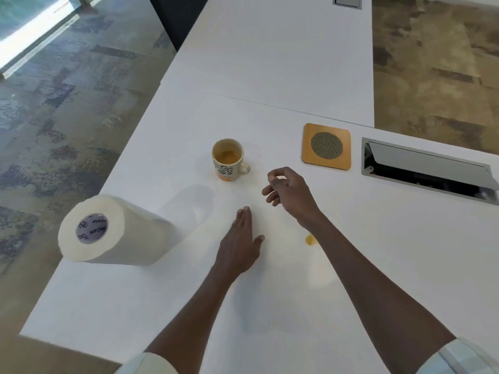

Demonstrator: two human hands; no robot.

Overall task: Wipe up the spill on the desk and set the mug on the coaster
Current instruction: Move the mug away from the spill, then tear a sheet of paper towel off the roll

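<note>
A cream mug (228,160) with a dark pattern, holding amber liquid, stands on the white desk (270,76). To its right lies a square wooden coaster (326,146) with a round mesh centre. A small amber spill (310,240) sits by my right forearm, partly hidden by it. A paper towel roll (108,230) lies on its side at the left, with a sheet (278,225) pulled out across the desk, faint against the white top. My left hand (240,244) presses flat on the sheet. My right hand (289,193) pinches the sheet's far edge with thumb and forefinger.
An open cable hatch (429,171) with a raised grey flap is sunk into the desk right of the coaster. A second hatch (347,1) is at the far end. The desk's left edge drops to patterned carpet (67,117).
</note>
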